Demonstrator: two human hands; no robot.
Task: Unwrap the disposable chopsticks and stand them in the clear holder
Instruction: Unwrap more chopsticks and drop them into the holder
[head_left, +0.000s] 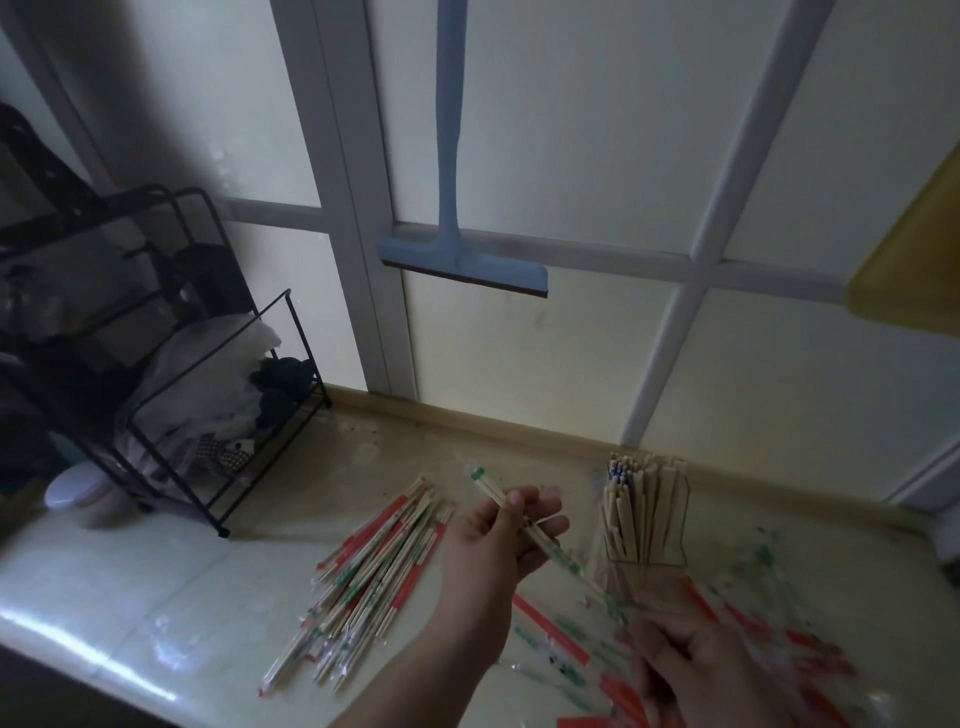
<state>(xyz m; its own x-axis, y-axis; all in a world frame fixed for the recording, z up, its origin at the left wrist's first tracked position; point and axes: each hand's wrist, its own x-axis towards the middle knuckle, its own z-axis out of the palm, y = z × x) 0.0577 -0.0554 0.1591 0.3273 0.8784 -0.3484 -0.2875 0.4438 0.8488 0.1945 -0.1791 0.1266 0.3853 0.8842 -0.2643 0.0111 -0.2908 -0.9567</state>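
My left hand (506, 530) grips a wrapped pair of chopsticks (491, 491) in a clear sleeve with green print, held slanted above the counter. My right hand (685, 665), blurred at the lower right, has its fingers curled at the lower end of that same sleeve. A pile of wrapped chopsticks (374, 571) with red and green print lies left of my left hand. The clear holder (647, 514) stands at the right, filled with several bare chopsticks upright.
Torn red and green wrappers (779, 639) litter the counter at the lower right. A black wire rack (208, 405) with bags stands at the left, a white lid (75, 491) beside it. A blue squeegee (457, 260) hangs on the window behind.
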